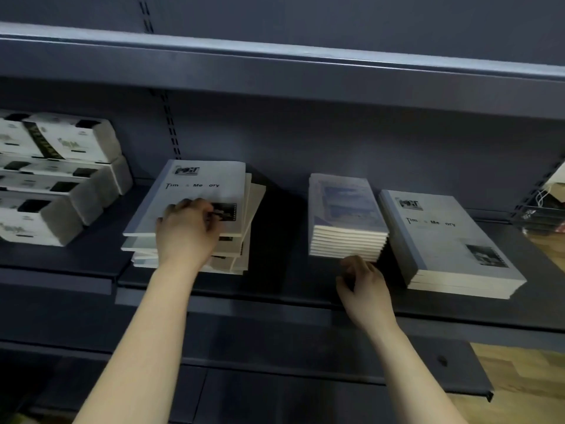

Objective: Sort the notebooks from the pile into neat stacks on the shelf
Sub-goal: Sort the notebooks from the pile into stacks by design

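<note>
Shelf (275, 289), sorting under way: right hand (363, 283), fingers curled and empty, just before the squared small stack (345, 209); left hand (186, 231), fingers curled on the top notebook (208, 185) of the skewed pile (235, 264) (lift seemingly pending), which next wants carrying right onto the matching stack (449, 237).

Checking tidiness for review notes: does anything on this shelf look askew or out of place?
Yes: the left pile is skewed, its notebooks fanned at different angles under the left hand. The middle stack and right stack look squared.
</note>
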A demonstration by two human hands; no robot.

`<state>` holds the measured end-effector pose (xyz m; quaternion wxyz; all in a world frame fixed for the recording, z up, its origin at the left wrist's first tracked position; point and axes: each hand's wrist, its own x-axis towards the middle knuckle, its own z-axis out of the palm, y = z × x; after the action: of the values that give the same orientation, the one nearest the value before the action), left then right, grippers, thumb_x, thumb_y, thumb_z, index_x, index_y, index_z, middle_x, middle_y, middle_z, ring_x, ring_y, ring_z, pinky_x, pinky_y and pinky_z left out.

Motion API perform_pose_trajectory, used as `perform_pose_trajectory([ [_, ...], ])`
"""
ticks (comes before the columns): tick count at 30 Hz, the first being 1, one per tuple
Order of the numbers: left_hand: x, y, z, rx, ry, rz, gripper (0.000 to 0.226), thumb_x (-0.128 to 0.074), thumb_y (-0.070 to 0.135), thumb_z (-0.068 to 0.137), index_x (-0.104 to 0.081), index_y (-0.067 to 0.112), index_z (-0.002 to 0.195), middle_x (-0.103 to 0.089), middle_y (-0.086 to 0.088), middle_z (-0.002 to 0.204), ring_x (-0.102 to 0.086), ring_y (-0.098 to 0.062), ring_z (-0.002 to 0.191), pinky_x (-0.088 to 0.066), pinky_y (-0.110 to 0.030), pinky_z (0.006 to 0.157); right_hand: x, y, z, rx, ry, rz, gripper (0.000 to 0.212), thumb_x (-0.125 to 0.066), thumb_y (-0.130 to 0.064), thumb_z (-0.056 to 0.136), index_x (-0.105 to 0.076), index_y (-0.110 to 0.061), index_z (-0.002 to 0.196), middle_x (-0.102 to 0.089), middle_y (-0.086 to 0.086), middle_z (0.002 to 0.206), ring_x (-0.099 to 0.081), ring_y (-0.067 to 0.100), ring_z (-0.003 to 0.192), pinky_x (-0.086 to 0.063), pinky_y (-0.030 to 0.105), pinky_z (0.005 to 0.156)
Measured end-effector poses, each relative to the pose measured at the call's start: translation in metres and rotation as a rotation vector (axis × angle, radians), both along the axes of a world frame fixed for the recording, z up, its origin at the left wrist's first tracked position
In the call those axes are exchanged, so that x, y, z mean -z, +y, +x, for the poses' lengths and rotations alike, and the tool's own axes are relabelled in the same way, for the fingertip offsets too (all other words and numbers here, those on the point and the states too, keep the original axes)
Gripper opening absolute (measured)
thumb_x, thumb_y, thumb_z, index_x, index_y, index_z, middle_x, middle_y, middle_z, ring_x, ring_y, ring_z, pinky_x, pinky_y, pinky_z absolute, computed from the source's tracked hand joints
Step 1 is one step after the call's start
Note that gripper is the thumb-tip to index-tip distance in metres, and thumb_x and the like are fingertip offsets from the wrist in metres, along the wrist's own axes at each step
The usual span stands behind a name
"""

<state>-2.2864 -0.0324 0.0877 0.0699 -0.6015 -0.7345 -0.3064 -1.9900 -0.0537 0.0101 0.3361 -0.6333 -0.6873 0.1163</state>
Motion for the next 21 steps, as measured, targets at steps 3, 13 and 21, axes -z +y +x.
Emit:
perform_pose_trajectory([
  [3,-0.001,-0.007,-0.028,-0.194,0.04,-0.072,0.038,-0.052,0.043,0.088,-0.063,0.013,0.11,-0.061,-0.016,0.11,-0.052,-0.039,0.105,-0.04,-0.045,0.084,-0.003,0.001,-0.017,-0.039,-0.008,0.003,0.022,-0.061,-0.012,0.083,-0.059,-0.017,0.104,-0.063,0.001,0.094,-0.055,0.021,0.093,-0.038,0.027,0.071],
  [13,-0.011,-0.006,-0.06,-0.373,-0.061,-0.229,0.093,-0.06,0.076,0.066,-0.053,0.003,0.123,-0.052,-0.026,0.125,-0.044,-0.043,0.118,-0.039,-0.05,0.093,-0.003,0.001,-0.047,-0.041,-0.057,0.024,0.022,-0.062,-0.014,0.082,-0.064,-0.017,0.103,-0.066,0.002,0.099,-0.056,0.025,0.096,-0.035,0.026,0.07],
  [21,-0.016,-0.005,-0.052,-0.209,-0.336,0.019,0.037,-0.053,0.021,0.094,-0.045,-0.002,0.121,-0.057,-0.027,0.114,-0.055,-0.045,0.102,-0.042,-0.04,0.075,-0.007,-0.004,-0.038,-0.091,0.009,-0.017,0.026,-0.061,-0.012,0.083,-0.064,-0.018,0.108,-0.065,-0.002,0.103,-0.058,0.016,0.097,-0.039,0.023,0.073],
])
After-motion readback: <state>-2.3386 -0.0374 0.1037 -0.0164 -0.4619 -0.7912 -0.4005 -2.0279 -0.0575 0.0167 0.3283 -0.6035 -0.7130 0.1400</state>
